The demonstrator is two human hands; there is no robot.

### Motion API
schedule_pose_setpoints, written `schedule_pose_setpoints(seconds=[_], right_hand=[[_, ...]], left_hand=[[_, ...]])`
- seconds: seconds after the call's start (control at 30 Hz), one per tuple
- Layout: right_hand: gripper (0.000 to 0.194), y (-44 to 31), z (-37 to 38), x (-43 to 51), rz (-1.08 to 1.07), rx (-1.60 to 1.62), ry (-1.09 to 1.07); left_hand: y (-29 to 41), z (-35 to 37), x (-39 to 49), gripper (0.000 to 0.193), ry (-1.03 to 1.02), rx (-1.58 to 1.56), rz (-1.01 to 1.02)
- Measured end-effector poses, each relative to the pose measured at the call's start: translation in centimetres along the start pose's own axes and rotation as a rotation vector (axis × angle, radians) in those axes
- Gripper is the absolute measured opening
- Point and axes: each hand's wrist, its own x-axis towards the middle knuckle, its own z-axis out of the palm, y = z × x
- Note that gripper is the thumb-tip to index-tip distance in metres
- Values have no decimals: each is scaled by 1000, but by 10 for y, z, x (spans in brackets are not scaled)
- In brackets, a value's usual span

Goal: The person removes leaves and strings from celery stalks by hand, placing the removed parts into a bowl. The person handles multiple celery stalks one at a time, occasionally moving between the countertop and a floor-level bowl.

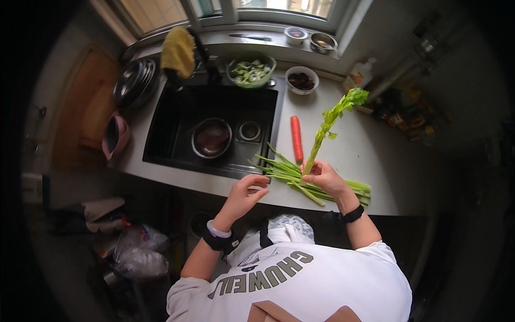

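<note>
My right hand grips a leafy celery stalk near its base, its leaves pointing up and away over the counter. Under that hand lies a bunch of trimmed celery stalks, with thin ends reaching over the sink's rim. My left hand is held at the counter's front edge by the sink corner. Its fingers are curved and apart, with nothing between them. Just beyond the bunch, a peeled carrot lies on the counter.
The black sink holds a metal bowl and a small round drain. Behind it stand a green basket of greens and a white bowl of dark food. A yellow cloth hangs over the faucet.
</note>
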Motion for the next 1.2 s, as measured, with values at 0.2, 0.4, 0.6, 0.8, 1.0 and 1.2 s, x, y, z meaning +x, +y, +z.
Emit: schedule_pose_setpoints(seconds=[0.2,0.4,0.6,0.8,1.0,1.2], right_hand=[[29,20,154,67,83,-24,-283],[23,72,270,84,134,-142,-520],[21,115,369,75,197,-210,-828],[18,164,451,59,376,-248,-985],[17,191,495,48,530,-202,-1021],[15,202,521,53,-296,-937,-1136]], left_hand=[[-7,-32,-64,24,328,-176,-59],[-51,-82,-173,22,640,-422,24],[-79,-95,-275,25,873,-701,148],[-116,-88,-348,29,1100,-1000,300],[-128,-84,-386,20,1235,-1126,446],[-129,-92,-383,17,1580,-609,195]])
